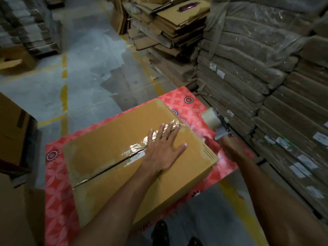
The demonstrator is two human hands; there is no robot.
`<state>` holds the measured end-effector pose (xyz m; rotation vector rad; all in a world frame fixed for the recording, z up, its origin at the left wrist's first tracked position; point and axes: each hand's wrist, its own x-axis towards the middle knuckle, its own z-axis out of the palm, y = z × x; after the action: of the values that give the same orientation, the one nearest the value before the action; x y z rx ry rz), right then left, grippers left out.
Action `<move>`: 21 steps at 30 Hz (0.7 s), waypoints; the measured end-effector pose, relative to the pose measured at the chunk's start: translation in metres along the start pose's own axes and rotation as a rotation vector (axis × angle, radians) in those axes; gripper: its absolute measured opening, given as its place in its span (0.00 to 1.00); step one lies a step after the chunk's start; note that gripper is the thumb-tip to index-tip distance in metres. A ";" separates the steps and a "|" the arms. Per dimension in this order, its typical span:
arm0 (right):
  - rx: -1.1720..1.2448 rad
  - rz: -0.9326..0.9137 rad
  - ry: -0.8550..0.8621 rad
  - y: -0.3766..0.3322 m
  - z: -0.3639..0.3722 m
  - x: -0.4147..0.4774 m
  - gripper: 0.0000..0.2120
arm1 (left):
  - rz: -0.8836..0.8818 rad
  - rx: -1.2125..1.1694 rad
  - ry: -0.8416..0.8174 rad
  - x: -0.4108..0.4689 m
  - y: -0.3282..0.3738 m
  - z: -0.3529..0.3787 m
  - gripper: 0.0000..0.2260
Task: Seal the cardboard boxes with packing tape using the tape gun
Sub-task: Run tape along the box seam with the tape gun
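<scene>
While the cardboard box point(113, 157) sits flat on the red table point(58, 201), the left hand point(163, 150) presses its top with fingers spread, and the grip of the right hand point(230, 150) is closed round the tape gun point(217, 126) beside the box's right edge; board judged stiff, light, best steadied from above.

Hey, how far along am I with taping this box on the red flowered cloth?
Done: shiny tape lies along the centre seam of the cardboard box, from mid-box to its right edge. In hand: the left hand presses the tape flat; the right hand holds the tape gun just off the box. Left: the seam's left stretch shows a dark gap, seemingly untaped.
</scene>
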<state>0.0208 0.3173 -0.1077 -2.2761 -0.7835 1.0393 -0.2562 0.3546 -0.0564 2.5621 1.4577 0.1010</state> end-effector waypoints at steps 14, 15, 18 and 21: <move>0.471 -0.377 -0.495 -0.155 0.001 -0.157 0.09 | -0.641 -1.970 -0.219 0.071 -0.028 -0.110 0.22; 0.461 -0.376 -0.498 -0.156 0.006 -0.161 0.09 | -0.639 -1.967 -0.248 0.070 -0.033 -0.111 0.23; 0.443 -0.364 -0.478 -0.157 0.016 -0.164 0.07 | -0.594 -1.911 -0.298 0.066 -0.045 -0.105 0.22; 0.402 -0.387 -0.479 -0.154 0.020 -0.164 0.08 | -0.598 -1.826 -0.309 0.070 -0.059 -0.091 0.25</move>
<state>-0.1283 0.3180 0.0624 -1.4813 -1.0404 1.4150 -0.2842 0.4565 0.0188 0.6266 0.9821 0.5643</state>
